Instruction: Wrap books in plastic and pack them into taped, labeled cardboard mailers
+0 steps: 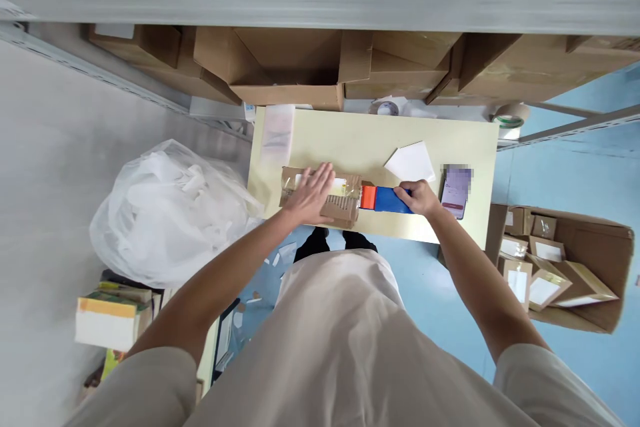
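A small cardboard box (345,212) lies on the pale yellow table (340,137), with clear tape and a white label on its top. Flat across the box rests my left hand (313,195), fingers stretched out. My right hand (419,197) is wrapped around the blue end of a tape dispenser (387,199). The dispenser's orange part meets the right end of the box. Right of that hand lies a phone (455,192), its screen lit. White paper sheets (411,161) lie just behind the hand.
Large cardboard boxes (287,95) line the shelf behind the table. Tape rolls (387,108) sit at its back edge. A bulging white plastic bag (170,220) stands left; an open carton (600,247) holding several small boxes stands right. A pinkish packet (278,132) lies back left.
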Action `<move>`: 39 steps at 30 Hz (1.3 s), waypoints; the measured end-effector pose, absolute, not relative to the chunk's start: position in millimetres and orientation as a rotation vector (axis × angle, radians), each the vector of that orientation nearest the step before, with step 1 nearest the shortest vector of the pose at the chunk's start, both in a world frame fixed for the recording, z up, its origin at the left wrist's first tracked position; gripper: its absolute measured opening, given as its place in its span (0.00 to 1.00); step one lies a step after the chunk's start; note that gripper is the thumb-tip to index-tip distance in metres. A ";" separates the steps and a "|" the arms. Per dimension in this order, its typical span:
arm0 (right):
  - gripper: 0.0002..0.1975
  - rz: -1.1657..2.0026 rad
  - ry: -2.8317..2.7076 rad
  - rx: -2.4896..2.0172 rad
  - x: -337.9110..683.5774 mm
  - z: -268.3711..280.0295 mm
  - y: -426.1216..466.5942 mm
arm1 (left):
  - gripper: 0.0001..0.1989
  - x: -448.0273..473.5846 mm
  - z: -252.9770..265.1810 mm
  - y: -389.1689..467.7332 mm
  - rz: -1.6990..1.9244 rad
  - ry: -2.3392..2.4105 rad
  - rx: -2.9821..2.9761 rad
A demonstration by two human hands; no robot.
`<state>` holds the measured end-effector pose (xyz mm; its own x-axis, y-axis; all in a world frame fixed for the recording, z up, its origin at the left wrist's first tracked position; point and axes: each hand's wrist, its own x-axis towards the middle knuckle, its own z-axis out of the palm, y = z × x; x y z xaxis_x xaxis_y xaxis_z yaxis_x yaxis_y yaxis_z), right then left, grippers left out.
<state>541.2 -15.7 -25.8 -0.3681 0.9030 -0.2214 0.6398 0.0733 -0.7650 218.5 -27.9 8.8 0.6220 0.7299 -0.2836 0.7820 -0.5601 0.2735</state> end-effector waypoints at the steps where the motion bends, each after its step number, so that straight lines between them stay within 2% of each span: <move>1: 0.24 1.199 -2.044 -1.527 538.2 -28.0 -16.8 | 0.57 233.2 6.6 -29.9 -0.180 1.189 2.470; 5: 0.24 1.218 -2.018 -1.498 536.9 -32.6 -20.8 | 0.55 269.5 3.4 -33.9 -0.170 1.100 2.498; 11: 0.24 1.254 -2.024 -1.474 567.3 -26.4 -28.3 | 0.53 267.0 5.5 -33.7 -0.258 1.105 2.534; 17: 0.27 1.091 -2.207 -1.680 589.9 -10.5 -37.7 | 0.53 268.3 5.0 -34.8 -0.252 1.116 2.537; 19: 0.28 0.972 -2.314 -1.848 574.7 0.4 -39.9 | 0.48 269.8 6.9 -36.6 -0.259 1.093 2.541; 24: 0.28 0.725 -2.482 -2.241 506.9 38.3 -36.8 | 0.27 275.7 11.4 -42.5 -0.247 1.053 2.573; 28: 0.26 0.698 -2.518 -2.302 469.1 54.0 -34.0 | 0.20 281.5 11.2 -43.1 -0.241 1.038 2.592; 32: 0.22 0.673 -2.543 -2.278 458.4 49.2 -44.0 | 0.20 284.0 10.9 -42.7 -0.230 1.046 2.580; 34: 0.24 0.615 -2.449 -2.321 463.6 44.4 -53.8 | 0.21 283.7 10.9 -43.5 -0.203 1.054 2.555; 36: 0.27 0.509 -2.242 -2.421 474.1 38.9 -65.4 | 0.26 282.7 10.7 -44.0 -0.150 1.053 2.511; 39: 0.28 0.418 -1.951 -2.516 492.1 25.3 -83.7 | 0.40 278.4 10.4 -42.4 -0.041 1.031 2.410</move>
